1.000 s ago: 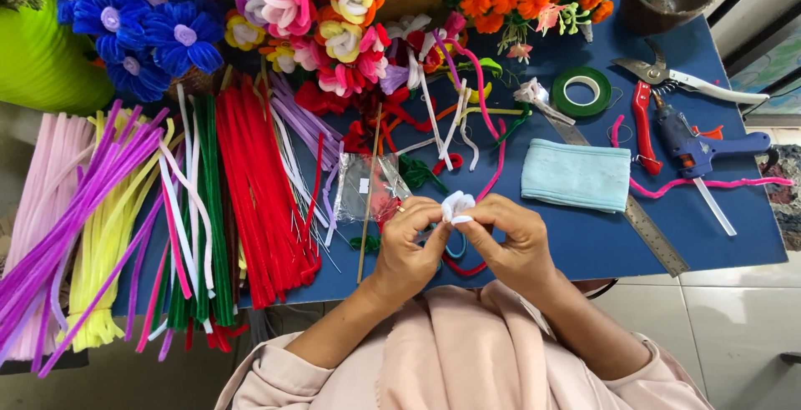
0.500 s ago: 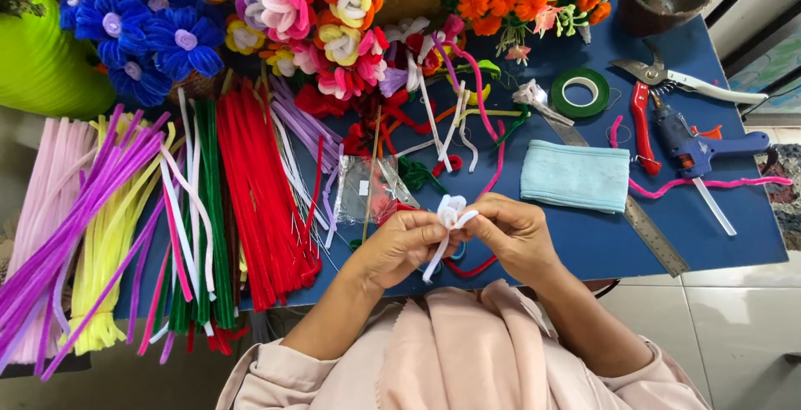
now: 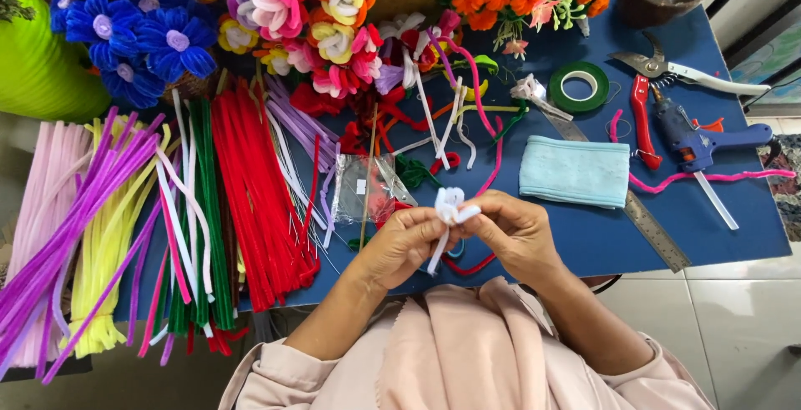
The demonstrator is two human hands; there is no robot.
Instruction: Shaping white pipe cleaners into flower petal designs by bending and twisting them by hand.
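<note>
My left hand point(image 3: 406, 246) and right hand point(image 3: 511, 231) were both closed in a pinching grip on a white pipe cleaner point(image 3: 448, 210), held above the near edge of the blue desk point(image 3: 726, 243). Its looped top sat between my fingertips and a loose tail hung down. I judged the loops could spring open if either pinch slackened, and the tail could snag the red pipe cleaner point(image 3: 467, 266) lying just below
</note>
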